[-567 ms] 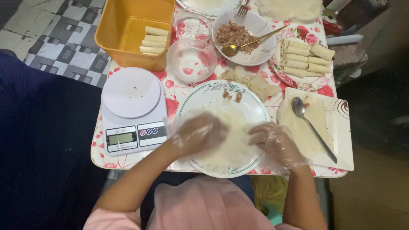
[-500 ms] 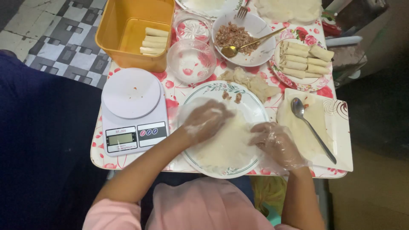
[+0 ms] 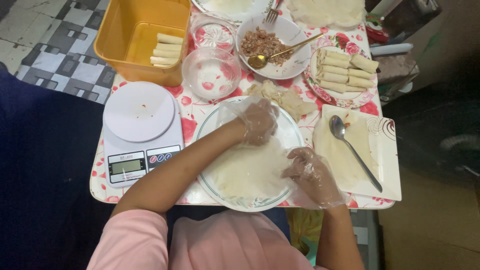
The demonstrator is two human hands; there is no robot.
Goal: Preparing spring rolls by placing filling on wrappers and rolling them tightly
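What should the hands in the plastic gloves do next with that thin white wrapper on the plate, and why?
Probably press the thin white wrapper flat on the round white plate. The left gloved hand rests at its far edge and the right gloved hand at its side, and no filling lies on it yet. The meat sits in the white bowl with the gold spoon.

My left grip (image 3: 257, 121) and right grip (image 3: 312, 175) sit over the round plate (image 3: 295, 136), and the surface (image 3: 187, 122) around it is crowded. The scale (image 3: 140, 130) blocks the left of the frame; the square plate (image 3: 387, 160) with its spoon (image 3: 352, 150) blocks the right. Toward the top, the glass bowl (image 3: 211, 72) and torn wrappers (image 3: 287, 100) stand close. Only narrow strips of flowered cloth stay free between them.
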